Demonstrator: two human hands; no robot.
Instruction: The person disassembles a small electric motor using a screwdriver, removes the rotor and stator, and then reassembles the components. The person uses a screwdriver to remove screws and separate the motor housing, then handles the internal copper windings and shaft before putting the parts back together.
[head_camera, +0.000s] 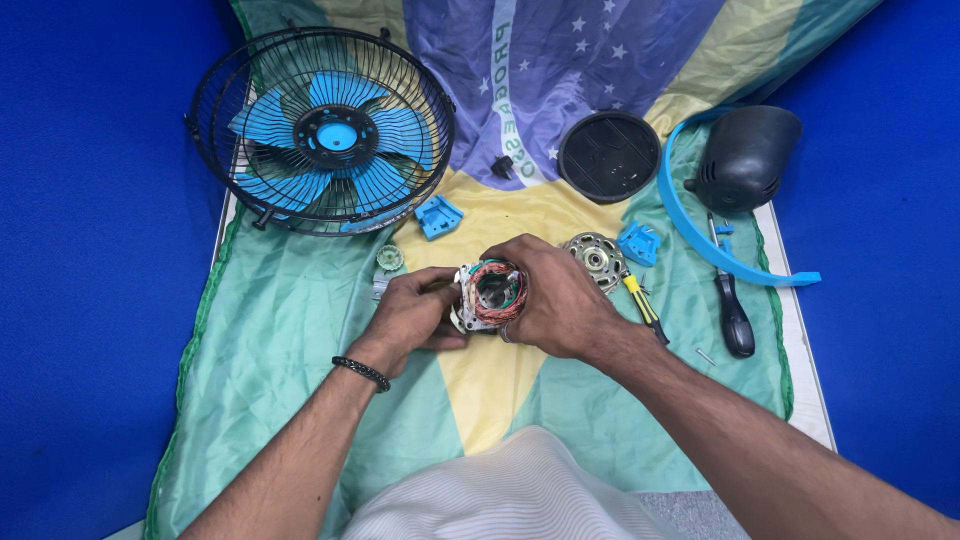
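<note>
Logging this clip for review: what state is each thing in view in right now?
Motor stator: out of its housing, copper windings exposed, held by both hands.
Left hand: gripping the stator's left side.
Right hand: wrapped over its right side.
Fan cage: lying flat, closed around the blue blades.
Motor housing: detached, on its side.
Round black cover: removed, lying flat.
Metal end plate: off, on the cloth.
Screwdriver: lying unused.

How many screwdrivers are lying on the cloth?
2: a black-handled screwdriver at the right, below the blue curved band, and a yellow-handled screwdriver beside the right hand. Others may be hidden.
</note>
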